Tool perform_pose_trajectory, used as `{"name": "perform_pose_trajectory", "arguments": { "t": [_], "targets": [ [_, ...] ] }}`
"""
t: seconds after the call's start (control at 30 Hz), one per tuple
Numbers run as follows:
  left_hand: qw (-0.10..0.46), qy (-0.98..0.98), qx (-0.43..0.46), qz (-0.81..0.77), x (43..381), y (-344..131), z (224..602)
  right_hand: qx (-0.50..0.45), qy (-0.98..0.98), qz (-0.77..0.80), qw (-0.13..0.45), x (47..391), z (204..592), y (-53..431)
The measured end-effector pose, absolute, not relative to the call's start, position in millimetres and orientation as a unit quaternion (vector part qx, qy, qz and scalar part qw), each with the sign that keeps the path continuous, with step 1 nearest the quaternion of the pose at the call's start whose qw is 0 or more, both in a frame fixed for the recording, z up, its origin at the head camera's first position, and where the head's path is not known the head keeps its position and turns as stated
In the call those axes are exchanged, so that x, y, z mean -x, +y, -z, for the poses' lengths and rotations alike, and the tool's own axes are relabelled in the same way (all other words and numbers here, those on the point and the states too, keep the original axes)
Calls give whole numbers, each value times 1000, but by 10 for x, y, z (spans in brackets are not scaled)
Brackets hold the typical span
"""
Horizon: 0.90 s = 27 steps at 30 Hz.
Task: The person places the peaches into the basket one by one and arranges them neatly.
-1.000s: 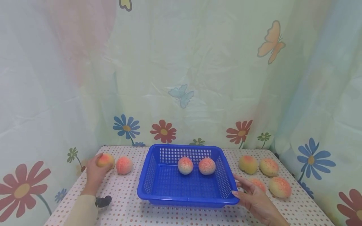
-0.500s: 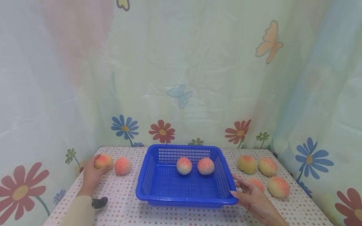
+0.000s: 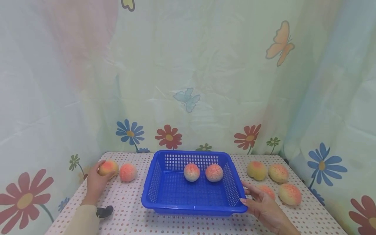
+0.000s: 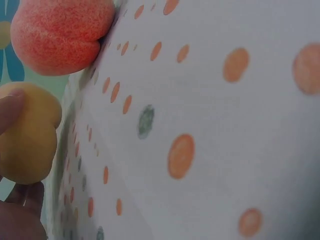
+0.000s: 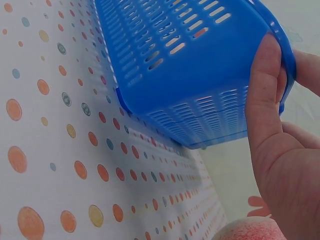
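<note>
Both grips are full. The left hand holds a yellow peach with a pink top between its thumb and fingers, over at the left side of the dotted desk. It is hard to tell if that peach touches the desk or is up a little. Just beside it sits a pink peach that no hand is touching. The right hand pinches the rim of the blue basket near its front right corner. Two speckled peaches sit inside, side by side, near the back. Four more peaches lie on the right side of the desk, and one is partly hidden behind the right hand. The step now looks like getting hold of a peach with one hand while the other steadies the basket. The next move seems to call for a soft but sure hold on the yellow peach, a straight lift, and care not to bump the pink one.
</note>
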<state>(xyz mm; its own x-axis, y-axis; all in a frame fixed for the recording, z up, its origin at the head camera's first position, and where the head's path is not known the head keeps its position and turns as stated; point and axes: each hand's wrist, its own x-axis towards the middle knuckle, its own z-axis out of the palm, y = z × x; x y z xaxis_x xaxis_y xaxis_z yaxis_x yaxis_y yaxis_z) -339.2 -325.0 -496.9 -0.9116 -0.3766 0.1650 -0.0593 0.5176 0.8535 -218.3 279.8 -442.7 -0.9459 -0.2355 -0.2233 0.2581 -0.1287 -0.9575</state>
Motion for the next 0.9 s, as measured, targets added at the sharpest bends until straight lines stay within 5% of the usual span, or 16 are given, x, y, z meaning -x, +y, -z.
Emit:
{"name": "perform_pose_trajectory", "arguments": {
  "t": [0.9],
  "targets": [
    [194, -861, -56, 466, 3366, -3034, 4505, -2, 642, 748, 168, 2168, 4409, 2794]
  ]
}}
